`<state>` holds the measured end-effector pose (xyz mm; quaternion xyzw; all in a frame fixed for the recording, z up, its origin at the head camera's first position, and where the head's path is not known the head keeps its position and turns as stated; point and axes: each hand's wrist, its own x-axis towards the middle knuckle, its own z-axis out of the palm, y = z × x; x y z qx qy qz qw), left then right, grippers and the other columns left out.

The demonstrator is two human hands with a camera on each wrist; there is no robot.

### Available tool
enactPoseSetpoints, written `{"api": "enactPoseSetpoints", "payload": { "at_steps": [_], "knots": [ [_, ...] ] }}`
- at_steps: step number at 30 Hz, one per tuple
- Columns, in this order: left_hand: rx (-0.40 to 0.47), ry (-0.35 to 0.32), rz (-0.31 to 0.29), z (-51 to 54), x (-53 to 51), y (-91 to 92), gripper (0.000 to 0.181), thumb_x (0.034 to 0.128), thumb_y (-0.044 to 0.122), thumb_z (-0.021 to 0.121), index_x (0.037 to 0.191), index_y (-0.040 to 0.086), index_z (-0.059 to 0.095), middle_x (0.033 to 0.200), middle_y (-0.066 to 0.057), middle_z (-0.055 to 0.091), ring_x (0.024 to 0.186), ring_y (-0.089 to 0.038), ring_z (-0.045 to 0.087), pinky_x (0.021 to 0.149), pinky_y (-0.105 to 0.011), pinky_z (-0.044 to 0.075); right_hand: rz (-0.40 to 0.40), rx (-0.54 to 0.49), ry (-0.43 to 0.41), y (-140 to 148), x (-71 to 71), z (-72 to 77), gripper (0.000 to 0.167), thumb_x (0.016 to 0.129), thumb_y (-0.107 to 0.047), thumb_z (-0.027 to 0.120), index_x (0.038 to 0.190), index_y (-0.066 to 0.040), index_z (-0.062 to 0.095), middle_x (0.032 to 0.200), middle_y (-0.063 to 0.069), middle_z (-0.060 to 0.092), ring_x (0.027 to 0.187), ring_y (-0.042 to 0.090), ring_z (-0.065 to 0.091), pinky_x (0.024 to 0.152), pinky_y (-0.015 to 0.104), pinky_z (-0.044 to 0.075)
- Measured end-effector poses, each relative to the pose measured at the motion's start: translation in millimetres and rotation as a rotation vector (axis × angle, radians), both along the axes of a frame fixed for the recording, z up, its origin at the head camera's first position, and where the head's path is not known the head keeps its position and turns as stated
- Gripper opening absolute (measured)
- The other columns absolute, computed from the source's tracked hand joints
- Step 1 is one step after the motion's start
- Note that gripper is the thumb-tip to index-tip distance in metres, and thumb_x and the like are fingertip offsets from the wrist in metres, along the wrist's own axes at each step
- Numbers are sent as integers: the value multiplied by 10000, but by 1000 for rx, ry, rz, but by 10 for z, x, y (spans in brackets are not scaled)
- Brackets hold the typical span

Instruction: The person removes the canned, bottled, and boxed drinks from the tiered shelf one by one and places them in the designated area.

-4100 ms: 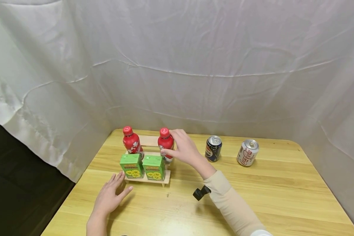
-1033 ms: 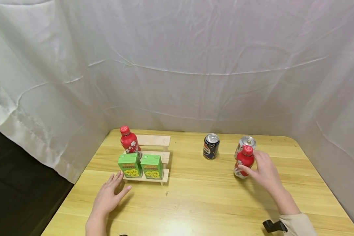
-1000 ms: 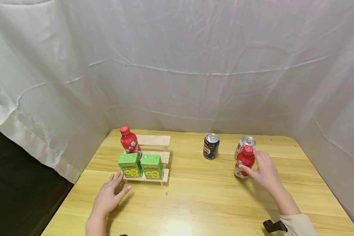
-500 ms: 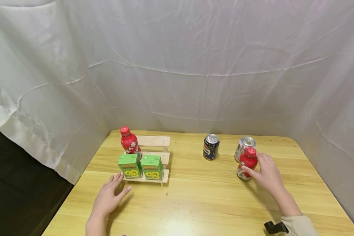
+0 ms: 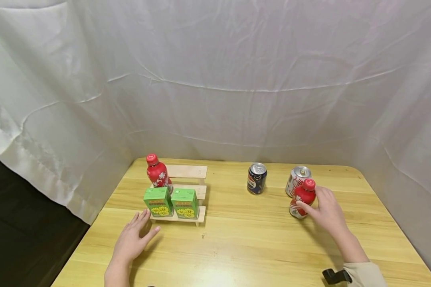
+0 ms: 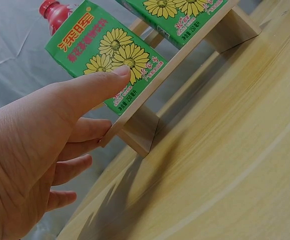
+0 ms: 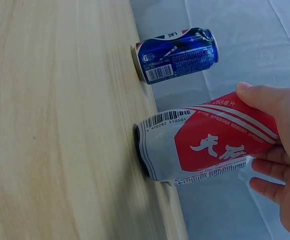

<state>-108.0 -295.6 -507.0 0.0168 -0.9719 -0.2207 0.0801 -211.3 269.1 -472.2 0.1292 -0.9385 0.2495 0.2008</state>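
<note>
In the head view my right hand grips a red bottle, thumb on one side and fingers on the other. The bottle leans to the right, its white lower end down at the table; whether the base touches is unclear. It partly covers a silver Coca-Cola can behind it. My left hand, fingers spread, lies by the front left corner of a stepped wooden rack. In the left wrist view its thumb is in front of a green drink carton, and a finger meets the shelf end.
A dark blue Pepsi can stands between the rack and the silver can. Another green carton shares the rack's lowest step, and a second red bottle stands behind. Grey cloth hangs along the table's back.
The right hand has carried one red bottle from the rack to the front of the silver can. Over the last second the bottle has tipped rightward. The left hand has stayed put.
</note>
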Motion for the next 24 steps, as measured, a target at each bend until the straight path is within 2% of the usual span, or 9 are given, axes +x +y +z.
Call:
{"api": "enactPoseSetpoints", "payload": {
  "at_steps": [16,24],
  "knots": [
    [4,-10,8,15,3,5,762,914,555,578,1488,90,392,1543,-134,387,1441,-438,296,1145,-663,242,-22,-30,-111,31,19,88,708,844,-376,747,1292,100,473,1256,325,521,1170,473,446,946,681,403],
    [3,-11,5,20,7,6,772,915,577,561,1490,91,389,1543,-133,387,1441,-440,296,1145,-663,241,-28,-42,-103,71,10,239,792,830,-413,755,1367,77,439,1327,329,487,1228,505,410,957,722,371]
  ]
}}
